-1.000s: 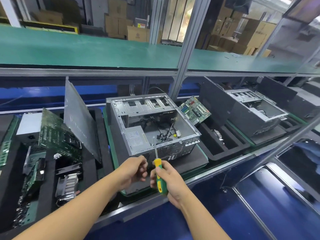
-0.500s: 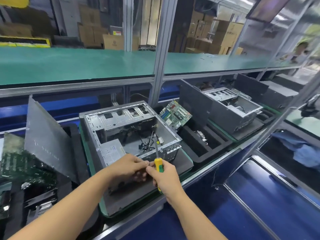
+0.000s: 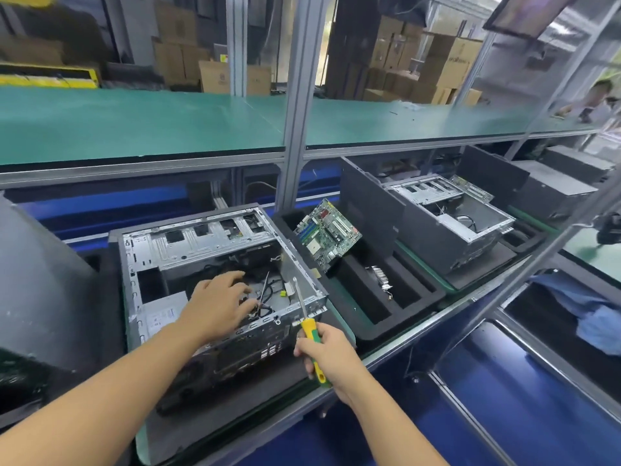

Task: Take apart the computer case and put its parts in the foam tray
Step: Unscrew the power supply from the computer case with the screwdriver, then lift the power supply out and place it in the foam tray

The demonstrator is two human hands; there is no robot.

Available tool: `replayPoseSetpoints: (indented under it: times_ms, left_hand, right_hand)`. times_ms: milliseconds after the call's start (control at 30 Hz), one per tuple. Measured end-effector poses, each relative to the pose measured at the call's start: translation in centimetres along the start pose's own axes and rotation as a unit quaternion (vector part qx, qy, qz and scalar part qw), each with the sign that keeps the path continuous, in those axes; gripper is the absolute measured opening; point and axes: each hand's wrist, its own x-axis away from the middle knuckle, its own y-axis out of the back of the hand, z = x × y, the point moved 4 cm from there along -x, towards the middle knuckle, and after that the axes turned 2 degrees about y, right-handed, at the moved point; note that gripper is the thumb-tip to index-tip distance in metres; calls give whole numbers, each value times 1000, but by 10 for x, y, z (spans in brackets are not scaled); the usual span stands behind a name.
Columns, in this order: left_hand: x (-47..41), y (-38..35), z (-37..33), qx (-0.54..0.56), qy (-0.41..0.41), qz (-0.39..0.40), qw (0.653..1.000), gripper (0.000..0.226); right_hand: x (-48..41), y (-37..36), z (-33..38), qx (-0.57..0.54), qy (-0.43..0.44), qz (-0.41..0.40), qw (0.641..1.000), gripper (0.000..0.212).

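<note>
Steel open computer cases (image 3: 201,240) (image 3: 433,193), two; one screwdriver (image 3: 308,331); two hands (image 3: 218,307) (image 3: 331,356).

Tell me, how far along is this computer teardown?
Done: the computer case is open and a circuit board leans in the foam tray. In hand: the left hand reaches at the cables inside; the right hand grips a screwdriver. Left: cables and the power supply.

The motherboard (image 3: 327,234) leans in the foam tray (image 3: 408,306), right of the computer case (image 3: 201,243).
</note>
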Motion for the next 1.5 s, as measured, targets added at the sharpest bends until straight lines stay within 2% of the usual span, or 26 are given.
replayPoseSetpoints:
  times_ms: [67, 167, 267, 433, 733, 1000, 1267, 1400, 1500]
  left_hand:
    - [-2, -17, 14, -4, 53, -10, 999, 48]
    - [3, -35, 30, 7, 109, -32, 993, 44]
    - [2, -38, 32, 13, 109, -46, 993, 39]
    - [-1, -40, 33, -12, 111, -35, 993, 34]
    - [-4, -50, 43, -16, 126, -12, 992, 27]
    - [0, -53, 47, -7, 160, -4, 987, 35]
    - [1, -52, 46, -2, 171, 2, 985, 42]
    - [4, -48, 42, 28, 183, 0, 983, 38]
    - [5, -36, 31, 44, 145, -40, 988, 29]
  right_hand:
    - [-9, 22, -8, 16, -21, 5, 1000, 3]
    - [-23, 59, -24, 45, -42, -16, 998, 16]
    - [-37, 98, -49, 52, -75, -66, 994, 20]
    - [-77, 149, -82, 51, -124, -131, 982, 10]
    - [-164, 207, -78, 151, -117, -150, 970, 14]
    - [-182, 220, -68, 186, -91, -162, 965, 9]
    - [-175, 214, -69, 117, -89, -202, 968, 14]
    - [-166, 175, -51, 80, -48, -165, 982, 14]
    - [-158, 132, -20, 77, 20, -113, 990, 18]
